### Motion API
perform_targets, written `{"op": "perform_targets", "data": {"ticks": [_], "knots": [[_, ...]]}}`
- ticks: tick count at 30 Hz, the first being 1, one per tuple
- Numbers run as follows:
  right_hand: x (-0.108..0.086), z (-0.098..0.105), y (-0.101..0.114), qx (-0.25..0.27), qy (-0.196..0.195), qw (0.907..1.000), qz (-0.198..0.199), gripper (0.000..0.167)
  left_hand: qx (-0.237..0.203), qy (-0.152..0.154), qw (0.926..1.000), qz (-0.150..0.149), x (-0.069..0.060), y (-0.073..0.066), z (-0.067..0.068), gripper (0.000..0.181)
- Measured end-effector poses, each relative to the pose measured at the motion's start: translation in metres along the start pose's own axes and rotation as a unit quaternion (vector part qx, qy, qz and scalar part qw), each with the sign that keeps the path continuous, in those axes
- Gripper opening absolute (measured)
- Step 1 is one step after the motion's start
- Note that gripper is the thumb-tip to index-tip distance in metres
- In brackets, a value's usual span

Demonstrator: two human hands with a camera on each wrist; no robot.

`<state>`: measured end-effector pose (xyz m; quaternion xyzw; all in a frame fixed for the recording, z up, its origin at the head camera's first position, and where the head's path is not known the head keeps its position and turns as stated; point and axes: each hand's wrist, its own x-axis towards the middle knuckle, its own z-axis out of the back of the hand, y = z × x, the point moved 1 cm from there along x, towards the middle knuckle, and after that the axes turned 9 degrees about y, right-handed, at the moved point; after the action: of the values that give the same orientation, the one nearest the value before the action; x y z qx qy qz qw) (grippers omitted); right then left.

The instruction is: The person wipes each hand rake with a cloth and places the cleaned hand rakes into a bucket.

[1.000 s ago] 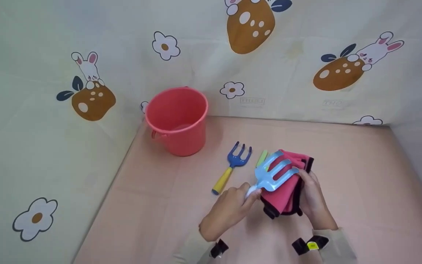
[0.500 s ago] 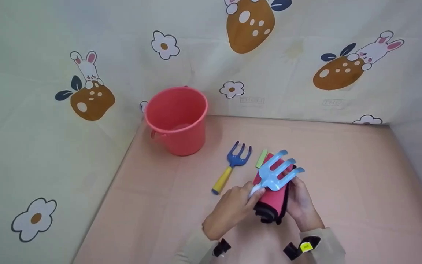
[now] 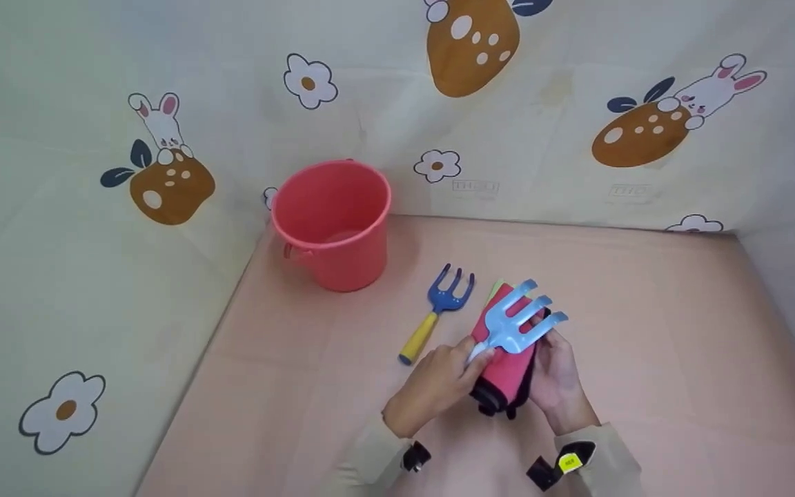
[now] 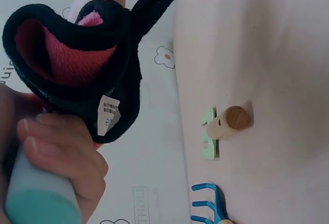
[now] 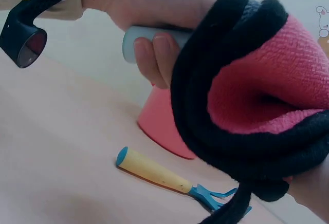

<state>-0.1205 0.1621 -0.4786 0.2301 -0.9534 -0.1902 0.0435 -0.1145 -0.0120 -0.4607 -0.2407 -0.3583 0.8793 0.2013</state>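
My left hand [image 3: 432, 383] grips the white handle of a light blue three-pronged hand fork [image 3: 505, 334], whose tines point up and to the right. A folded pink cloth [image 3: 506, 376] with black edging lies behind and below the fork head, and my right hand [image 3: 560, 376] holds it from its right side. In the left wrist view, the teal end of the handle [image 4: 41, 193] sticks out of my left fist, close to the cloth [image 4: 77, 59] and its white label. The right wrist view shows the cloth folded over; it hides most of the right fingers.
A dark blue hand fork [image 3: 447, 298] with a yellow handle lies left of the cloth. Behind it stands a pink bucket [image 3: 349, 266] near the corner. A light green tool [image 4: 209, 136] with a wooden handle [image 4: 221, 126] lies on the table, mostly covered in the head view.
My right hand and the cloth have moved left, and the cloth looks narrower. It now covers more of the green tool. The left hand keeps its grip on the light blue fork.
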Motion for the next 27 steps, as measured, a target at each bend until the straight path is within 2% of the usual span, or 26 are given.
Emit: {"op": "perform_targets", "data": {"ticks": [4,8,14,16,21,24,27], "knots": [[0.000,-0.002,0.000,0.001,-0.037,0.9993,0.007,0.035,-0.020,0.011,0.9997,0.002,-0.001,0.001,-0.001,0.059],[0.000,-0.005,0.002,0.000,-0.051,0.9986,0.012,0.032,-0.038,0.022,0.9990,0.010,-0.003,0.001,-0.002,0.060],[0.001,-0.010,0.009,-0.005,-0.093,0.9952,0.028,0.032,-0.044,0.033,0.9983,0.020,-0.005,0.002,-0.001,0.056],[0.002,-0.010,0.012,0.000,-0.093,0.9950,0.034,0.035,-0.046,0.036,0.9982,0.015,-0.006,0.003,0.000,0.054],[0.004,-0.011,0.019,0.010,-0.064,0.9966,0.051,0.032,-0.049,0.031,0.9983,-0.008,-0.009,0.007,0.002,0.046],[0.005,-0.011,0.023,0.001,-0.052,0.9972,0.055,0.030,-0.045,0.030,0.9984,-0.020,-0.009,0.009,0.002,0.044],[0.004,-0.013,0.027,-0.031,-0.058,0.9962,0.058,0.031,-0.050,0.035,0.9978,-0.024,-0.009,0.009,0.003,0.046]]}}
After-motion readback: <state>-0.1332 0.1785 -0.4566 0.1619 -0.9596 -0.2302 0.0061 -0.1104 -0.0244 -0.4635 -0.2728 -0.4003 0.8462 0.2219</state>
